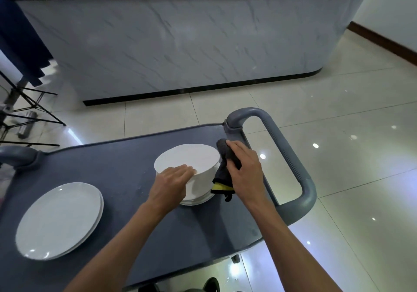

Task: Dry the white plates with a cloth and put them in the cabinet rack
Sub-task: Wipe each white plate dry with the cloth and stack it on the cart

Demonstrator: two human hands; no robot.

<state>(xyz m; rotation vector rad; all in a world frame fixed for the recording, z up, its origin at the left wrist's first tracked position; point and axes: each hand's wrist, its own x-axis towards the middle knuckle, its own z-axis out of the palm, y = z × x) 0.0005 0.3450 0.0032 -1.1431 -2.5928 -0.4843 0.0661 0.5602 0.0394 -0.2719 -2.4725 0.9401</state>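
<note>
— Plates first: what is being held?

— One round white glazed plate [189,159], tipped up on top of a stack of white plates [198,198] at the middle of the frame, on the dark blue-grey cart worktop [117,169]. The left hand [168,186] grips its near edge, fingers [184,169] curled over the rim onto the face.

— And the other hand?

— The right hand [244,174] clutches a dark grey cloth with a yellow patch [225,169], fingers closed round it, pressed against the plate's right edge.

— How would you expect the plate to handle?

— Stiff, fairly heavy for its size, and breakable, I'd say. If wet, the glaze will be slippery, so a hold on the rim with a thumb behind seems safest; the cloth itself gives better purchase than bare skin. The cloth is soft and limp, and hangs down beside the stack.

— Anything else carrying plates?

— At lower left, a second, shallow pile of larger white plates [59,220] lies flat on the same worktop, well apart from the stack. I can't tell which pile is dried. The cart's grey loop handle [284,151] rises just beyond the right hand.

— The cabinet rack?

— Not in sight. Only a marble-patterned counter front [171,41] across the upper frame, over glossy floor tiles [338,111].
</note>
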